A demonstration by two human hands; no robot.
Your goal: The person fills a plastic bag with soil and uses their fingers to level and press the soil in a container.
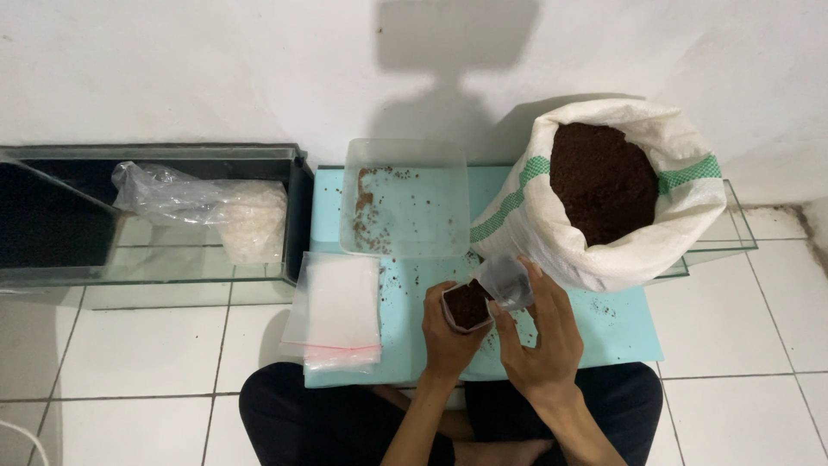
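Tipping brown powder from a scoop into a small bag, over the blue mat.

The left hand (448, 332) is closed round a small clear bag (467, 305), holding its mouth up; it looks nearly full of the dark powder. The right hand (539, 341) grips a little clear scoop (509, 282), tilted against the bag's rim. Both sit just in front of the white sack (604, 190) of the same powder, which stands open on the mat (621, 332). A stack of empty bags (336, 306) lies to the left, and a clear tub (405, 198) with scattered crumbs stands behind. I'd judge the filling almost done; the next move calls for a steady scoop and a level bag, so nothing spills.
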